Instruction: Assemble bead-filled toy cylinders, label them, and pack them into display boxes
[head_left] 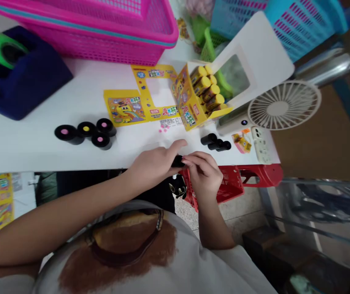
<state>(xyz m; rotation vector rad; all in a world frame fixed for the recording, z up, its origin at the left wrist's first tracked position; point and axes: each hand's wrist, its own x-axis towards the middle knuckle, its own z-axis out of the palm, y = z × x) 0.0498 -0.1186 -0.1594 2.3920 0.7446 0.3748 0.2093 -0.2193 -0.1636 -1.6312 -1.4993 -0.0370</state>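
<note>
Head view: left hand (pixel 153 166) cradles a black tube (pixel 178 161) by the bench (pixel 40 157)'s near edge, thumb raised, presumably steadying it for the right hand (pixel 206 174), whose grip is pressed together at its end.

On table (pixel 34 157): basket (pixel 110 47), upper left; tape dispenser (pixel 24 96), left edge; tubes (pixel 202 84) in box (pixel 181 96), above centre; four cylinders (pixel 86 129), left of centre. Single cylinder (pixel 177 161), centre, between left hand (pixel 152 163) and right hand (pixel 207 174).
</note>
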